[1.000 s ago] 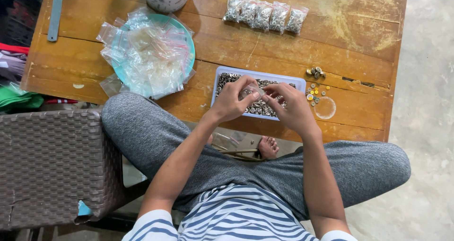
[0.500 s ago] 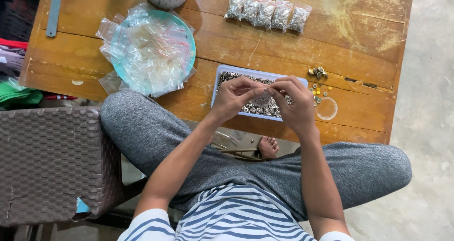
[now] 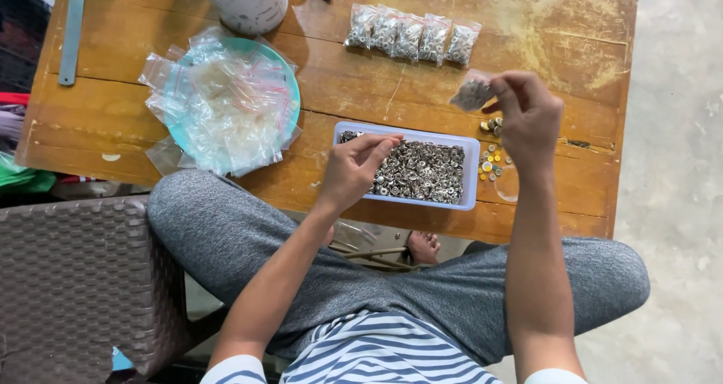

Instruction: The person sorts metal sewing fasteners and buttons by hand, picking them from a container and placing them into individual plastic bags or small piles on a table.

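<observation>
While raised, right hand [image 3: 529, 117] around filled bag [image 3: 471, 96]

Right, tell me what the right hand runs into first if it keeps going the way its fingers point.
The right hand, pinching a small filled bag, points up and left across the table. Carried on, it would probably first meet the row of filled bags, at its right end. Height above the table is unclear.

Small filled bag [image 3: 472, 94] in right hand [image 3: 529, 120]
</observation>
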